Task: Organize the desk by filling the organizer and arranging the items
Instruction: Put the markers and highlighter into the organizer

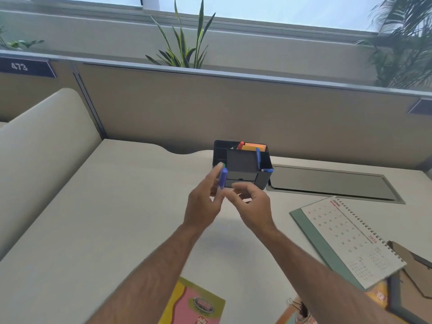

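Observation:
A black desk organizer (240, 163) stands at the back of the desk and holds orange sticky notes (253, 146), a red marker (240, 144) and blue pens (258, 157). Just in front of it, my left hand (202, 202) holds a blue marker (222, 178) upright between its fingers, and a green tip (224, 165) shows beside it. My right hand (252, 202) is close beside the left, fingers curled near the marker's lower end. Whether it grips anything is unclear.
A spiral desk calendar (350, 239) lies on a green folder (320, 244) at the right. A grey cable hatch (332, 183) sits right of the organizer. A pink and yellow booklet (196, 302) lies at the front edge, a binder clip (293, 302) beside it. A partition wall rises behind.

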Available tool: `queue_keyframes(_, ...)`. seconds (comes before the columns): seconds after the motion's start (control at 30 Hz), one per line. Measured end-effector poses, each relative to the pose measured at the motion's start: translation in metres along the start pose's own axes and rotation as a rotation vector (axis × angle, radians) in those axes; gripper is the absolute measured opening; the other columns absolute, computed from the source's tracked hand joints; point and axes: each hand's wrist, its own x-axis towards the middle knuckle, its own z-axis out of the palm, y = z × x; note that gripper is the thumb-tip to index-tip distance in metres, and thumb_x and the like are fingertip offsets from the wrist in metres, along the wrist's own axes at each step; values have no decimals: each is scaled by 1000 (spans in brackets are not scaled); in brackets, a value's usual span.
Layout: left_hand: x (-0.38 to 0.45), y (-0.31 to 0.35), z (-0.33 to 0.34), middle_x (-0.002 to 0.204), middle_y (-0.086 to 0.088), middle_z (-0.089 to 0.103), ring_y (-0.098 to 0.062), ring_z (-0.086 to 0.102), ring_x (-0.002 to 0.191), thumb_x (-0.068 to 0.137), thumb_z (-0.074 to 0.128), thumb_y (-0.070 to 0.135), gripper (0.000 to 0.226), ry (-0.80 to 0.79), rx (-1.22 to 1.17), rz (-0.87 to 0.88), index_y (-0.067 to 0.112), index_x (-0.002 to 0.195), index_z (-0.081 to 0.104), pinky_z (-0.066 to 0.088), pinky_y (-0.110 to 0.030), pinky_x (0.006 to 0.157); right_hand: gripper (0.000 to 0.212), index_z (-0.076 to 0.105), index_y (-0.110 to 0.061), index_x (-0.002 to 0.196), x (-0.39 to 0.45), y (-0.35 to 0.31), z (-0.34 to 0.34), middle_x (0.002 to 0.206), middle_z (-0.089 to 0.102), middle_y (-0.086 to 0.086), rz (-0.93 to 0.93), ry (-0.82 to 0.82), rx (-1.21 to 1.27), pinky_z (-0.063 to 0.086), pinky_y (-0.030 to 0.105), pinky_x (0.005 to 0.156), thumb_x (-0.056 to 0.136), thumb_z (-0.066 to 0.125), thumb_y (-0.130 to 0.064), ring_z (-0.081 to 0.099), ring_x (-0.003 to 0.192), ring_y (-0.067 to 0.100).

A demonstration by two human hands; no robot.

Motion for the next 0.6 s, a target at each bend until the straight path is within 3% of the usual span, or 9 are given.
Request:
queue_keyframes(0.07,28,3,-3,106,10,64,-6,65,80,89,70,10,73,52,-26,-9,30,149,34,55,-13,72,29,69,-23,102,1,21,-2,92,70,-11,48,28,-86,55,26,68,83,73,-45,63,82,6)
queue_keyframes(0.17,73,8,-10,101,-2,64,-13,63,76,87,69,0,66,120,-141,-20,27,142,45,52,-8,64,42,62,-23,119,-13,74,-8,117,63,-10,32,-77,-445,50,32,89,88,61,-52,57,106,10)
queue_keyframes(0.3,125,4,-13,90,0,66,-7,66,82,82,75,4,55,209,-95,24,20,131,55,55,-17,77,48,59,-20,123,-42,121,-13,131,57,0,-205,-206,-821,35,36,102,92,46,-54,50,122,25)
queue_keyframes(0.4,155,-3,-8,89,-1,65,-3,62,79,80,77,6,48,259,-33,68,15,123,58,55,-18,78,39,60,-22,119,-45,124,-13,129,58,0,-284,-181,-859,34,37,101,91,49,-48,51,119,24)
queue_keyframes(0.6,183,-27,23,85,-3,65,-22,63,75,85,72,9,35,161,150,53,16,113,52,56,-36,73,38,60,-23,118,-43,127,-13,129,57,-1,-305,-181,-861,35,39,100,91,51,-48,50,119,24)
